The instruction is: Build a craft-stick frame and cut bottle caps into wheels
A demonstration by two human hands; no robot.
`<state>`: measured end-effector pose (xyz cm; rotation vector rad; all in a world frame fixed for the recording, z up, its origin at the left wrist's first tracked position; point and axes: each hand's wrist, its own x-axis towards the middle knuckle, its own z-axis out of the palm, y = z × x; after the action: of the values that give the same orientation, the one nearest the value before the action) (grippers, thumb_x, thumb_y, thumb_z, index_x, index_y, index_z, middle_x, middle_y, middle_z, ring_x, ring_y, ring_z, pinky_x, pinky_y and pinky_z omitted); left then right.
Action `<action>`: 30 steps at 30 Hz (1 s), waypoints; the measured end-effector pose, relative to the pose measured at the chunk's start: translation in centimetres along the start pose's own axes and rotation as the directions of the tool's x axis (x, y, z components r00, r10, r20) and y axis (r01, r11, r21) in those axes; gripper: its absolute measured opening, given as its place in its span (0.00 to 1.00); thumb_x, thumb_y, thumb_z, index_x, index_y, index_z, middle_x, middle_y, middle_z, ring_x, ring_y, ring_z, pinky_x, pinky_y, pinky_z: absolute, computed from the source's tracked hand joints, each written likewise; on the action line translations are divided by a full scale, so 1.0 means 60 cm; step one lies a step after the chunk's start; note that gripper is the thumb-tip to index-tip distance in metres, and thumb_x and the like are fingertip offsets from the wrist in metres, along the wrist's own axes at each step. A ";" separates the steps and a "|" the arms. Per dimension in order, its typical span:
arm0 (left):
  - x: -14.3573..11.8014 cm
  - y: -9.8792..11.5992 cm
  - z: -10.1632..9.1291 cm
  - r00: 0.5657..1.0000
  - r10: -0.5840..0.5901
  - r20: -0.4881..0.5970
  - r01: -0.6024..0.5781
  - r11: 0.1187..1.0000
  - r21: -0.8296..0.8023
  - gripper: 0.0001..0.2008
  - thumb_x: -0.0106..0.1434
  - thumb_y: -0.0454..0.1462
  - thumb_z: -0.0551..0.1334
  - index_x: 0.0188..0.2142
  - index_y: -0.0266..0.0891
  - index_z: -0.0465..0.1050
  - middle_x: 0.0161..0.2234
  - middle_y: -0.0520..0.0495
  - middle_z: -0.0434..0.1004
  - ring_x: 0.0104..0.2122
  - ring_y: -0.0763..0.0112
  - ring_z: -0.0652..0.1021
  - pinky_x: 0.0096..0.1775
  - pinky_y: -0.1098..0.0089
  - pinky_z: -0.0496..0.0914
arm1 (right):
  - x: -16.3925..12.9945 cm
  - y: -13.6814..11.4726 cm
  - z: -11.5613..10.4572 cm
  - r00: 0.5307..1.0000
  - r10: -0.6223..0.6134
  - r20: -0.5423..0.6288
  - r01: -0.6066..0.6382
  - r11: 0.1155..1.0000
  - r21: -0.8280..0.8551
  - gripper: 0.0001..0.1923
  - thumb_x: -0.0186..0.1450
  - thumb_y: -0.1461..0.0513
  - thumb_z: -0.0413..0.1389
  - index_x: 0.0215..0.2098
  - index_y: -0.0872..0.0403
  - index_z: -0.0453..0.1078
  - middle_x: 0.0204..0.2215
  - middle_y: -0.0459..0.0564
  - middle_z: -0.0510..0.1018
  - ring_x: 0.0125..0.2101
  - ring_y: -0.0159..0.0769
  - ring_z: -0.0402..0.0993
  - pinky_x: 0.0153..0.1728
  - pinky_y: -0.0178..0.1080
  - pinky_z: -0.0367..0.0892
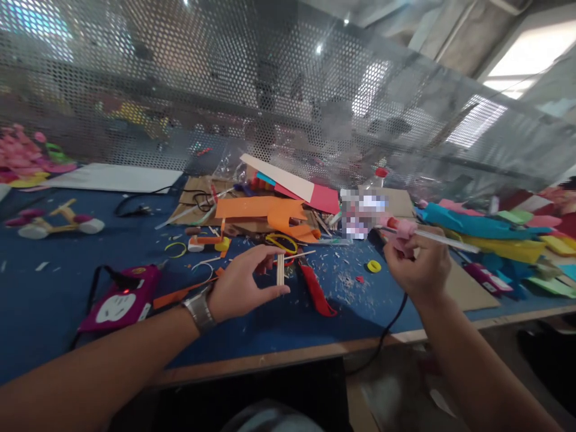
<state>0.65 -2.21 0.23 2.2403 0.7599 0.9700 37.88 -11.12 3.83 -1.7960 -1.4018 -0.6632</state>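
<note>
My left hand (245, 282) pinches a small bundle of short, pale wooden sticks (281, 270) between thumb and fingers, above the blue table. One thinner stick points out sideways from behind them. On the right, my right hand (418, 261) is wrapped round a pink hot glue gun (404, 231), its nozzle to the left. A long translucent glue stick (447, 240) comes out of its back, and a black cord hangs below. Between my hands lie a red-handled tool (317, 291), perhaps a cutter, and a yellow tape ring (374, 266). Yellow-handled scissors (281, 242) lie partly behind my left fingers.
A purple power strip (121, 297) with a plug and red light sits left. A small wooden-stick vehicle (63, 219) stands farther left. Orange foam sheets (252, 208), scraps and a red-capped bottle (381, 174) lie behind. Coloured sheets (477, 222) pile up right, below a perforated metal panel (202, 78).
</note>
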 end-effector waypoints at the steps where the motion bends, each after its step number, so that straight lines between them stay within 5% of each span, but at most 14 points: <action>1: 0.000 0.000 -0.001 1.000 -0.004 0.000 0.004 1.000 -0.001 0.29 0.63 0.50 0.77 0.59 0.43 0.77 0.40 0.48 0.80 0.36 0.63 0.79 0.40 0.63 0.76 | 0.003 -0.004 0.000 0.999 -0.037 -0.001 0.037 0.999 0.021 0.18 0.62 0.60 0.64 0.34 0.44 0.56 0.38 0.57 0.77 0.45 0.56 0.79 0.51 0.54 0.74; 5: -0.003 0.001 -0.004 0.999 -0.036 -0.001 0.036 0.999 0.006 0.29 0.64 0.51 0.77 0.59 0.44 0.77 0.43 0.47 0.79 0.37 0.63 0.78 0.40 0.63 0.76 | 0.017 -0.029 0.021 1.000 -0.025 -0.002 0.025 0.989 0.145 0.18 0.62 0.58 0.65 0.37 0.45 0.57 0.36 0.54 0.75 0.40 0.53 0.79 0.44 0.52 0.74; 8: -0.004 0.001 -0.006 0.998 -0.053 0.022 0.053 0.998 0.022 0.29 0.64 0.52 0.77 0.59 0.44 0.77 0.44 0.47 0.79 0.38 0.62 0.79 0.41 0.62 0.76 | 0.037 -0.051 0.055 0.960 0.134 0.246 -0.237 0.857 0.459 0.23 0.58 0.59 0.66 0.43 0.45 0.58 0.34 0.46 0.73 0.32 0.43 0.77 0.31 0.42 0.71; 9: -0.004 0.001 -0.007 0.998 -0.058 0.032 0.057 0.998 0.030 0.29 0.64 0.52 0.77 0.60 0.44 0.77 0.43 0.47 0.79 0.38 0.62 0.79 0.41 0.62 0.76 | 0.044 -0.058 0.067 0.898 0.170 0.406 -0.388 0.743 0.546 0.26 0.56 0.60 0.67 0.44 0.45 0.57 0.34 0.44 0.73 0.29 0.39 0.75 0.27 0.39 0.68; 11: -0.005 0.001 -0.007 0.996 -0.074 0.049 0.072 0.997 0.033 0.30 0.65 0.51 0.77 0.61 0.46 0.76 0.43 0.47 0.78 0.38 0.62 0.79 0.41 0.62 0.76 | 0.054 -0.070 0.090 0.703 0.192 0.685 -0.666 0.518 0.537 0.30 0.51 0.60 0.69 0.44 0.44 0.57 0.32 0.38 0.72 0.23 0.34 0.72 0.21 0.34 0.62; 14: -0.006 0.001 -0.007 0.993 -0.098 0.059 0.098 0.995 0.007 0.30 0.65 0.52 0.77 0.61 0.48 0.75 0.46 0.46 0.78 0.38 0.63 0.79 0.40 0.62 0.77 | 0.051 -0.083 0.117 0.589 0.177 0.788 -0.761 0.448 0.469 0.29 0.52 0.58 0.70 0.43 0.45 0.57 0.29 0.37 0.73 0.22 0.33 0.71 0.19 0.33 0.62; 16: -0.007 0.001 -0.007 0.991 -0.124 0.051 0.125 0.992 -0.023 0.30 0.64 0.52 0.78 0.61 0.49 0.75 0.51 0.44 0.78 0.39 0.63 0.79 0.40 0.62 0.78 | 0.041 -0.087 0.128 0.596 0.188 0.781 -0.761 0.443 0.474 0.30 0.52 0.57 0.72 0.42 0.45 0.56 0.31 0.38 0.74 0.23 0.33 0.72 0.19 0.33 0.62; 20: -0.008 0.001 -0.007 0.985 -0.173 0.007 0.173 0.984 -0.053 0.31 0.63 0.51 0.79 0.62 0.52 0.74 0.60 0.41 0.75 0.45 0.60 0.81 0.44 0.60 0.82 | 0.015 -0.089 0.135 0.778 0.162 0.607 -0.607 0.442 0.660 0.32 0.54 0.62 0.75 0.41 0.45 0.56 0.37 0.42 0.76 0.29 0.35 0.76 0.28 0.36 0.72; 22: -0.007 0.002 -0.009 0.981 -0.195 0.001 0.195 0.979 -0.052 0.31 0.62 0.52 0.79 0.62 0.54 0.75 0.61 0.41 0.75 0.50 0.56 0.82 0.44 0.60 0.83 | 0.006 -0.087 0.133 0.802 0.142 0.580 -0.572 0.459 0.679 0.30 0.58 0.61 0.75 0.41 0.44 0.56 0.38 0.43 0.78 0.31 0.37 0.78 0.32 0.39 0.76; 27: -0.002 0.003 -0.013 0.976 -0.217 -0.001 0.217 0.974 -0.059 0.30 0.62 0.53 0.79 0.61 0.54 0.76 0.59 0.41 0.77 0.49 0.56 0.83 0.41 0.63 0.84 | -0.004 -0.081 0.132 0.795 0.252 0.551 -0.597 0.482 0.641 0.29 0.57 0.58 0.78 0.44 0.45 0.63 0.39 0.46 0.82 0.33 0.42 0.82 0.34 0.42 0.79; 30: -0.001 0.002 -0.014 0.978 -0.209 -0.003 0.209 0.978 -0.021 0.31 0.63 0.51 0.79 0.62 0.54 0.75 0.52 0.45 0.81 0.43 0.60 0.83 0.41 0.62 0.83 | -0.004 -0.080 0.137 0.728 0.294 0.620 -0.682 0.411 0.605 0.33 0.54 0.57 0.79 0.52 0.46 0.69 0.37 0.44 0.83 0.29 0.39 0.80 0.28 0.39 0.76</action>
<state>-0.03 -2.09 0.77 2.0912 0.9619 0.8776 32.84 -4.01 0.01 -1.4488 -1.0075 0.7013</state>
